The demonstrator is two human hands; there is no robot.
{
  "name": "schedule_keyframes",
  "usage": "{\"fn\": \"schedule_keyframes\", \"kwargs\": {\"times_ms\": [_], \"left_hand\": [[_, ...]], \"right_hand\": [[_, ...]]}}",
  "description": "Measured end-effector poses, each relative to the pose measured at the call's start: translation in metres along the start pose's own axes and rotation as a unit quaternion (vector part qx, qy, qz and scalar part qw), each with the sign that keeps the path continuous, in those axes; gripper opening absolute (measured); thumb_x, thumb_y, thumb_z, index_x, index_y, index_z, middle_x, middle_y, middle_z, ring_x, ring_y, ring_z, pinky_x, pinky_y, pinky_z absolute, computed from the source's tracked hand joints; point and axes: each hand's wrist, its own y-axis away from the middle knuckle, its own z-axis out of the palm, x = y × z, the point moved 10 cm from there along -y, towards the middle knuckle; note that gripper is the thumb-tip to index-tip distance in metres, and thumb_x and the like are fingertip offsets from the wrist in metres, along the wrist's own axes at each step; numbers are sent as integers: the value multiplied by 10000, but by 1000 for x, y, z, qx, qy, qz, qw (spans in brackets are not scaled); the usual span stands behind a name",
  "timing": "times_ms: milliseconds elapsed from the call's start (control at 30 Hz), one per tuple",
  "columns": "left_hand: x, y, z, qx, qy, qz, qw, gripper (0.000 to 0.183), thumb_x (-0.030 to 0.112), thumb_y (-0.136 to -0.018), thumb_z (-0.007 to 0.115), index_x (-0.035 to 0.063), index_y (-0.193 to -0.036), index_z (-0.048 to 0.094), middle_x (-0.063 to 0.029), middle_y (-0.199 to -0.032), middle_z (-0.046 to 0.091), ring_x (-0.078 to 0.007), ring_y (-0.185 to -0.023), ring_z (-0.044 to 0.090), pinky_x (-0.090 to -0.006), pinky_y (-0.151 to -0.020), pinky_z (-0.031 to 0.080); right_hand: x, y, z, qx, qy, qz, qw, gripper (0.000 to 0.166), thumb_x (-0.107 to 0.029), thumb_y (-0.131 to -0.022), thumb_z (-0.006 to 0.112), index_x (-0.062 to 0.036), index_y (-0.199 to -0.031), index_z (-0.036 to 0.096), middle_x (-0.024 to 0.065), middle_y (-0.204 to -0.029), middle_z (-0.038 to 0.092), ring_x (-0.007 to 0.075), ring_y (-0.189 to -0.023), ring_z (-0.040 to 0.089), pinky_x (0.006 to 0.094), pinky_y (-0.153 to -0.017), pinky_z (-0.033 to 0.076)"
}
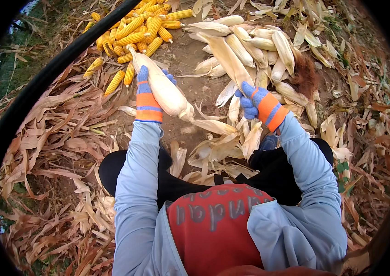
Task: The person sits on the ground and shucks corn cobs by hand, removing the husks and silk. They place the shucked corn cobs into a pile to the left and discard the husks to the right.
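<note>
My left hand [148,90], in a blue and orange knit glove, is closed around an ear of corn in pale dry husk [167,90]. The ear lies tilted, its narrow end towards the upper left. Gloved the same way, my right hand [254,100] grips a long loose piece of dry corn husk [227,58] that points up and left. Beyond my right hand lies a pile of unhusked corn ears [262,48]. Husked yellow corn cobs [134,29] are heaped beyond my left hand, with several single cobs nearer.
Dry leaves and husks [64,127] cover the ground at the left. Torn husks [219,148] lie between my legs. A tuft of brown corn silk [305,74] is at the right of the unhusked pile. A dark curved bar [43,76] crosses the view's upper left.
</note>
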Motion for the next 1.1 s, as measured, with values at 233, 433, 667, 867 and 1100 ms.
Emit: {"fn": "schedule_keyframes", "kwargs": {"times_ms": [233,433,667,867,1100], "left_hand": [[-27,25,34,-13,60,-13,998,725,610,-729,486,-4,-1111,433,-194,-1052,517,-338,-988,509,-401,-850,439],[-59,38,84,-176,2,-78,981,835,638,-733,442,-10,-1249,337,-195,-1206,440,-307,-1069,465,-373,-922,373],[-38,3,87,-140,-142,23,980,546,486,-821,472,128,-1222,379,-137,-1129,484,-238,-1033,475,-346,-859,415],[-83,8,98,-132,-95,-103,981,614,580,-808,395,103,-1195,406,-123,-1144,485,-233,-1058,463,-373,-905,380],[-119,5,99,-201,-21,-127,971,628,515,-844,379,46,-1260,339,-138,-1251,403,-266,-1128,411,-411,-981,298]], "right_hand": [[0,-12,27,52,684,-152,712,538,-395,-761,572,-7,-1125,489,186,-1057,545,296,-995,522,341,-859,401],[-15,-4,90,-120,278,-89,949,433,-372,-821,508,-22,-1075,528,127,-958,583,175,-867,565,283,-743,458],[-42,-13,82,-64,239,-243,938,465,-406,-804,524,12,-1008,547,94,-879,608,138,-772,568,279,-692,455],[-64,-15,43,32,277,-267,923,455,-391,-788,537,11,-1001,546,113,-871,612,171,-765,581,288,-686,451],[-73,-4,51,83,367,-278,884,478,-366,-733,598,15,-1013,534,163,-868,609,241,-795,595,307,-697,457]]}}
